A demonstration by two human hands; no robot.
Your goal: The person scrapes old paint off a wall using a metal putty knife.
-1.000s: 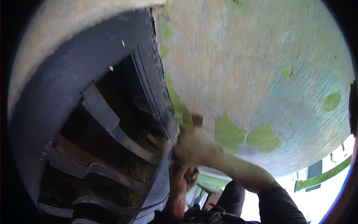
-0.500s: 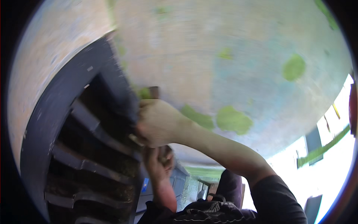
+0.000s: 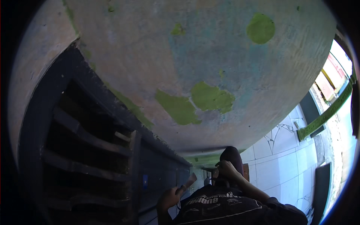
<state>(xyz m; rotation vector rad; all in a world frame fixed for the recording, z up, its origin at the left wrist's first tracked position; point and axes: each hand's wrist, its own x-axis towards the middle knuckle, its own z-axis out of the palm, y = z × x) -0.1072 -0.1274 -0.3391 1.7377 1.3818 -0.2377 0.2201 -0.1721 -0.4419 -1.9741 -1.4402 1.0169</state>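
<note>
At the bottom, left of my body, my left hand (image 3: 169, 198) is closed around the handle of a flat-bladed scraper (image 3: 191, 180), its blade pointing up and to the right. My right hand (image 3: 227, 169) is low in front of my body, beside my dark trouser leg (image 3: 231, 154), with its fingers closed. A thin dark tool (image 3: 208, 169) sticks out from it to the left; its exact kind is hard to make out. Both hands are away from the wall (image 3: 240, 56), which is mottled beige and bluish, with bright green patches (image 3: 213, 98).
A dark frame (image 3: 48, 75) with wavy slats (image 3: 90, 138) stands along the left, and a dark panel (image 3: 157, 165) adjoins it. White floor tiles (image 3: 277, 161) lie at right, with a green post (image 3: 326, 116) and dark slabs (image 3: 323, 187) near the bright outer edge.
Both hands have come down from the edge of the dark frame; my right hand has moved right toward my leg, my left hand lower. The view has shifted, so the wall patches appear further left.
</note>
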